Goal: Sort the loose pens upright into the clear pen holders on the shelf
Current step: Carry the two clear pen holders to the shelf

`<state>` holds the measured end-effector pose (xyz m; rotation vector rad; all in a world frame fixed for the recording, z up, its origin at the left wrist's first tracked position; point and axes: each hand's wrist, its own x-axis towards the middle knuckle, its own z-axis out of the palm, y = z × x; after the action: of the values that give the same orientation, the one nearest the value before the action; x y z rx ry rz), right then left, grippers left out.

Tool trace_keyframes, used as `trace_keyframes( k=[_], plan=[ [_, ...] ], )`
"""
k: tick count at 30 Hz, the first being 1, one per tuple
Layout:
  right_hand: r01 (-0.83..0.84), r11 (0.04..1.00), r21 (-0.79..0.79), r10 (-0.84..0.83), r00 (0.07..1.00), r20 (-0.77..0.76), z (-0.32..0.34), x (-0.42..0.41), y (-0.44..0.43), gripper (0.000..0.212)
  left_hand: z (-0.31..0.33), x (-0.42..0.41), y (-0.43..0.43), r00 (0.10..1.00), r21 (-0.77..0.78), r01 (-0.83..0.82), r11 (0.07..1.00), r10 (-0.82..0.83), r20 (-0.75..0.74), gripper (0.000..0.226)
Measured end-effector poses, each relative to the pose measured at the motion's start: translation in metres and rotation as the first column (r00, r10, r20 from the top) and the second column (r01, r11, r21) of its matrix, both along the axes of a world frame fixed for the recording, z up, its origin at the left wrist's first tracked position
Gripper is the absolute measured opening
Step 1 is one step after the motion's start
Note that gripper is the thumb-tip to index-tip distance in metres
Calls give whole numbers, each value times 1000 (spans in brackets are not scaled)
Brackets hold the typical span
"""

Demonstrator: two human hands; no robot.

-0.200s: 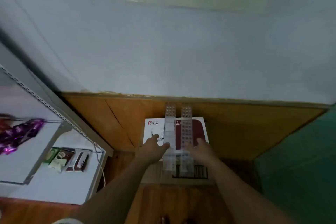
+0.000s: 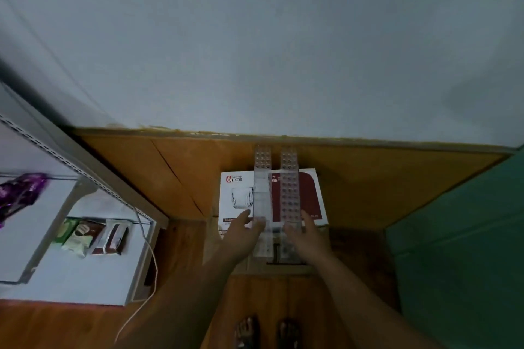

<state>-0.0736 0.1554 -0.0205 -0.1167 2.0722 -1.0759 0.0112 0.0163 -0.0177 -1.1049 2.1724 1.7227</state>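
Two long clear pen holders with rows of round holes lie side by side on a white and maroon glassware box [image 2: 235, 193]. My left hand [image 2: 242, 236] is at the near end of the left pen holder [image 2: 262, 178], thumb on its top and fingers along its outer side. My right hand [image 2: 309, 238] grips the near end of the right pen holder [image 2: 289, 187] the same way. No loose pens are in view.
The box sits on a brown carton [image 2: 317, 269] against a wooden panel [image 2: 368, 184] below a pale wall. A white metal shelf [image 2: 85, 272] at left carries snack packets [image 2: 93, 235] and a purple bag [image 2: 19, 195]; a white cord [image 2: 153, 261] hangs beside it. A green surface [image 2: 459, 235] is at right.
Both hands stay at the near ends of the holders. The view has shifted slightly, nothing else has visibly moved.
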Motion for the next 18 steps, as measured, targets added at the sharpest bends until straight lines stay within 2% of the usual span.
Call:
trace_keyframes(
  k=[2,6,11,13,15,18],
  plan=[
    [37,998,-42,-37,999,6,-5,7,0,63,-6,4,6,996,62,15,998,-9,-93,33],
    [138,983,-124,-130,989,72,-9,24,2,65,-11,15,15,980,214,-11,977,54,-193,32],
    [215,941,-260,-202,976,76,-8,45,0,48,-24,30,19,956,310,-83,947,164,-245,40],
    [255,919,-300,-243,967,79,-8,53,0,48,-29,36,19,941,357,-96,929,202,-270,45],
    [296,896,-330,-279,955,101,-5,63,1,47,-26,45,21,930,392,-108,914,232,-284,39],
    [288,895,-340,-262,958,120,8,79,0,46,-18,64,24,926,445,-133,886,271,-262,46]
  ],
)
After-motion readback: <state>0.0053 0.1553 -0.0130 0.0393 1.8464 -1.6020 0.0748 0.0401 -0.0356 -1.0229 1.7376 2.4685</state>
